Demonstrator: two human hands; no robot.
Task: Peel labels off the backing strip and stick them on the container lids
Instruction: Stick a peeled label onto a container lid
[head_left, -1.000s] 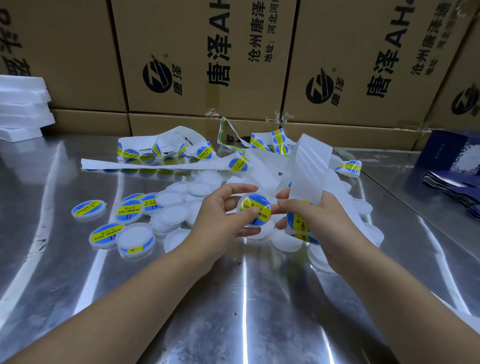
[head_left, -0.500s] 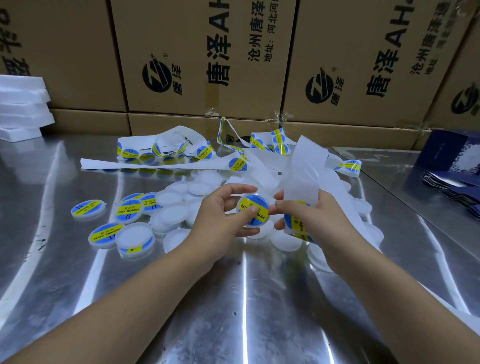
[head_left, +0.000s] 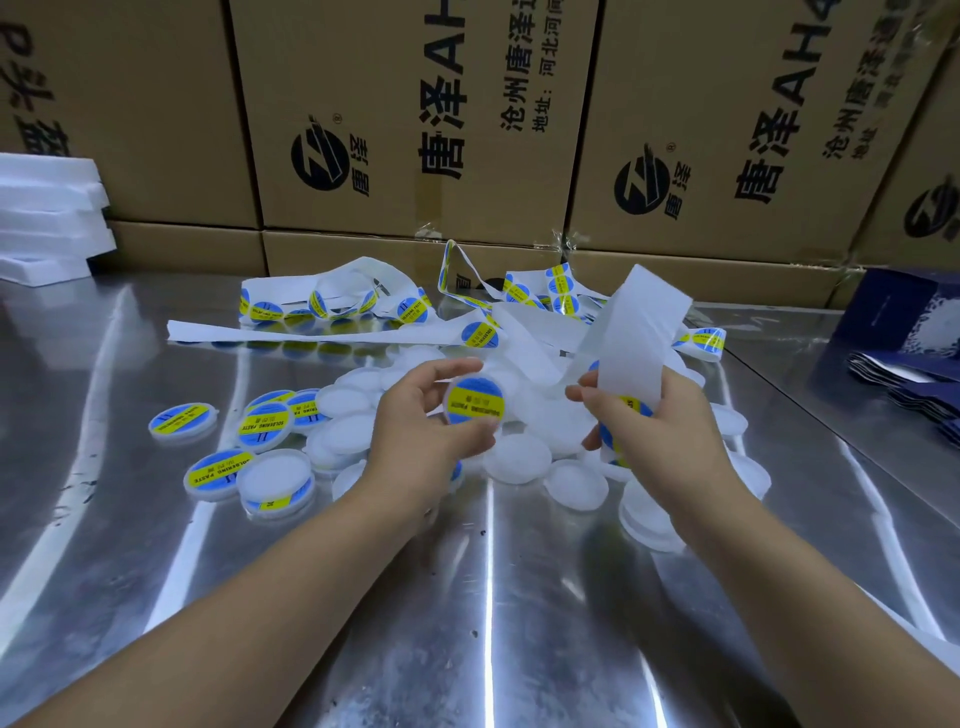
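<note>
Above the steel table (head_left: 467, 597), gripping 1 labelled round white plastic lid (head_left: 475, 402) in the left hand (head_left: 421, 431), pinching the white backing strip (head_left: 631, 338) in the right hand (head_left: 670, 431). About 5 labelled lids (head_left: 265, 426) done; heaps of bare lids (head_left: 517, 457) waiting.

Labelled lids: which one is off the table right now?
The lid gripped by the left hand, its label facing the camera. The other labelled lids lie flat on the steel table.
</note>
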